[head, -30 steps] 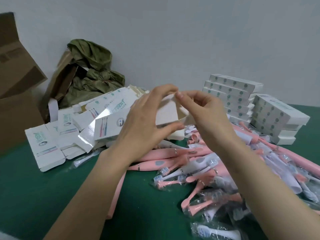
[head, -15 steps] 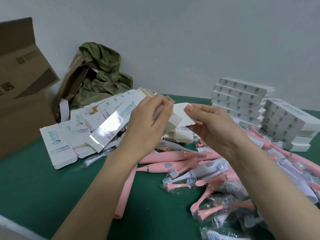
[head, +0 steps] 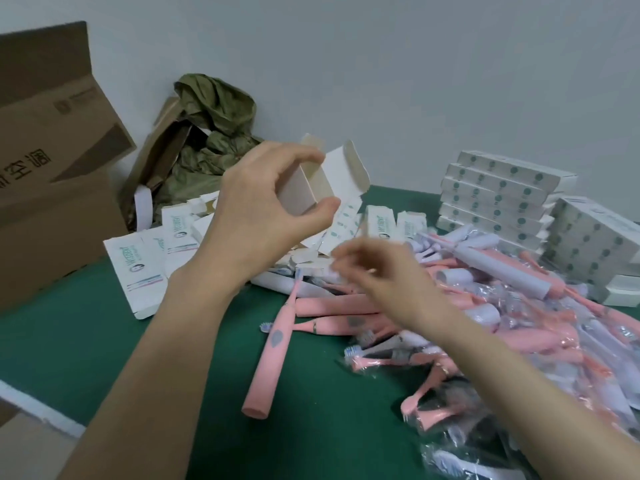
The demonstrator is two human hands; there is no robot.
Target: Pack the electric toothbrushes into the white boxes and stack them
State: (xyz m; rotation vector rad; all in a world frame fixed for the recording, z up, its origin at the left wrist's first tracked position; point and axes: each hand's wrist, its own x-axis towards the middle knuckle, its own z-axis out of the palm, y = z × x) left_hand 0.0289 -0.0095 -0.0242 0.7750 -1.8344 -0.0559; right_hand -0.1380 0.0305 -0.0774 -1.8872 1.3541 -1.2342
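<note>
Along the far edge of the green counter (head: 104, 358), against a plain pale wall (head: 415, 64), two stacks of closed white boxes (head: 495, 199) stand toward the far right corner. A crumpled olive-green bag (head: 214, 133) slumps near the middle, and an open brown carton (head: 52, 168) sits by the left edge. Flattened boxes (head: 138, 268) lie fanned out in front of the bag.

A heap of pink and white electric toothbrushes (head: 485, 323), many in clear wrappers, covers the right half of the counter. One pink toothbrush (head: 273, 348) lies apart at the heap's left, its base toward the near edge.

The left grip (head: 256, 209) is raised above the flattened boxes, thumb and fingers curled round an unfolded white box (head: 332, 178) whose end flaps stand open. The right grip (head: 377, 275) hovers just below it over the heap, blurred. Whether it pinches anything I cannot tell. A white strip edges the counter's near left side.
</note>
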